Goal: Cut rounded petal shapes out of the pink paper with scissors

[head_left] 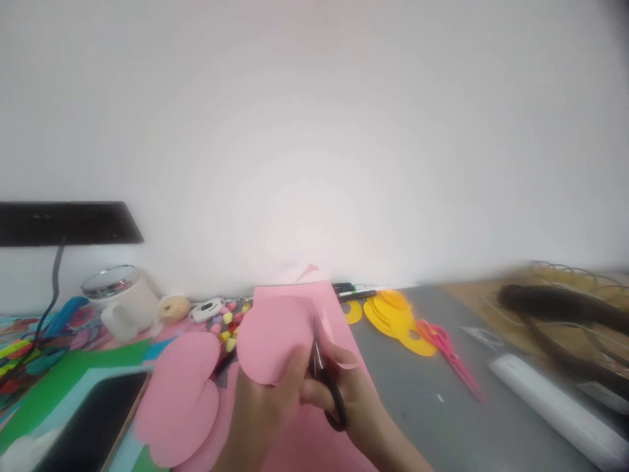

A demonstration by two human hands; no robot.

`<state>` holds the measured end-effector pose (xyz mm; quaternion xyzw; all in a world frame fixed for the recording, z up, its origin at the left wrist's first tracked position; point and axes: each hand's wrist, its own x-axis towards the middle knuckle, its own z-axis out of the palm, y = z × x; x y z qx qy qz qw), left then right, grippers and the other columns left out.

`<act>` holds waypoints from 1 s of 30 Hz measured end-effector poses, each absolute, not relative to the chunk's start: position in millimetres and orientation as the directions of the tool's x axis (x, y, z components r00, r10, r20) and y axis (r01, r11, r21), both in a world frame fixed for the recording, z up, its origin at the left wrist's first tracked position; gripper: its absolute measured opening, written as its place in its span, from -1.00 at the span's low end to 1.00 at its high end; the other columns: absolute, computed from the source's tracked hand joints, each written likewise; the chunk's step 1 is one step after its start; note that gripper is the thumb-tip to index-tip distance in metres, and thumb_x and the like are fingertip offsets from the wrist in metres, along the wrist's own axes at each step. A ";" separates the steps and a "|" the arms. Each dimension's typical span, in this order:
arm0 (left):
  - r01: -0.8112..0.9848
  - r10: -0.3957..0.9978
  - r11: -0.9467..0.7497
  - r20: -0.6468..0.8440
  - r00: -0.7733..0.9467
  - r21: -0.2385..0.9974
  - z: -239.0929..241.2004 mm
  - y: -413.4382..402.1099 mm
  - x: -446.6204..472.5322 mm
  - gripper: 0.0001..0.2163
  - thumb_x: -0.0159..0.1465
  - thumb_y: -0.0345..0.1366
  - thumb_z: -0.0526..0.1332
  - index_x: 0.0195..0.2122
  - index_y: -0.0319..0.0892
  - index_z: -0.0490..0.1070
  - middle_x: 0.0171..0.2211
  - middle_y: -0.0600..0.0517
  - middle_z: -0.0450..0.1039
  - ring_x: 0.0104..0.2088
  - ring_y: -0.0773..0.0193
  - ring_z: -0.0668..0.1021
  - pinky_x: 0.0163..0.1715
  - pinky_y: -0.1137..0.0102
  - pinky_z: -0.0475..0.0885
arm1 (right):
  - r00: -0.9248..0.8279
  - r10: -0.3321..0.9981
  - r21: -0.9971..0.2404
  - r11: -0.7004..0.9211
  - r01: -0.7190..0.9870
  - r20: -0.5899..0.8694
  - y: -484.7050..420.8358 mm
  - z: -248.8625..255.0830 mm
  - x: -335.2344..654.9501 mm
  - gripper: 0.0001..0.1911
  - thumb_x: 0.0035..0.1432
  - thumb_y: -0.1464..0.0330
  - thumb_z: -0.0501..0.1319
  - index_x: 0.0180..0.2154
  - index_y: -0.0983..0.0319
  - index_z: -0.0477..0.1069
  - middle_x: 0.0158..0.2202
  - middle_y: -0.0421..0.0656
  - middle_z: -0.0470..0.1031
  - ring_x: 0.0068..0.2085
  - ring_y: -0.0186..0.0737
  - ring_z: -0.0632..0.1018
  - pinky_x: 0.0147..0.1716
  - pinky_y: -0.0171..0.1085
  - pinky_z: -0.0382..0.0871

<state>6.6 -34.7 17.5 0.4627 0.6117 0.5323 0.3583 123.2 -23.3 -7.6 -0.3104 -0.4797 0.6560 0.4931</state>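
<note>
In front of me my left hand pinches a rounded pink paper shape by its lower edge. My right hand grips a pair of scissors with dark handles, whose blades point up along the shape's right edge. A thin curled strip of pink paper hangs by the right fingers. Beneath both hands lies a large pink sheet. Left of them, several cut pink paper shapes rest in an overlapping pile.
A smartphone, green paper and a white mug stand or lie at left. To the right are yellow paper shapes, pink scissors and a white roll. Small coloured pieces lie near the wall.
</note>
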 end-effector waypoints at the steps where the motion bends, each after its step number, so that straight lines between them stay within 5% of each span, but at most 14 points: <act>1: 0.189 0.948 0.009 0.051 -0.313 0.982 17.4 -34.6 6.7 -0.71 0.00 -0.05 0.28 -0.46 -0.21 0.50 -0.47 -0.03 0.56 -0.34 0.06 0.59 -0.49 0.36 0.41 | -0.323 0.944 -0.935 -0.054 -0.352 0.067 -23.0 -8.4 123.2 -0.65 -0.16 0.29 0.47 -0.43 0.24 0.33 -0.57 -0.35 0.16 -0.51 -0.40 0.15 -0.52 -0.36 0.05; 20: 0.201 0.975 -0.015 0.059 -0.214 0.980 13.7 -31.6 -0.5 -0.70 0.06 -0.01 0.23 -0.58 -0.17 0.42 -0.67 0.05 0.39 -0.56 0.19 0.49 -0.57 0.37 0.38 | -0.312 0.947 -0.955 -0.023 -0.294 0.073 -23.1 -5.6 123.0 -0.81 -0.09 0.37 0.36 -0.46 0.24 0.36 -0.58 -0.33 0.27 -0.55 -0.42 0.29 -0.56 -0.41 0.21; 30: 0.202 0.977 -0.066 0.104 -0.187 0.977 6.6 -27.8 -3.9 -0.66 0.07 0.03 0.24 -0.59 -0.15 0.37 -0.65 0.01 0.44 -0.55 0.15 0.52 -0.54 0.35 0.43 | -0.285 0.955 -0.973 0.013 -0.229 0.080 -24.9 -4.4 124.5 -0.75 -0.08 0.25 0.36 -0.47 0.23 0.34 -0.59 -0.31 0.29 -0.58 -0.38 0.33 -0.59 -0.36 0.26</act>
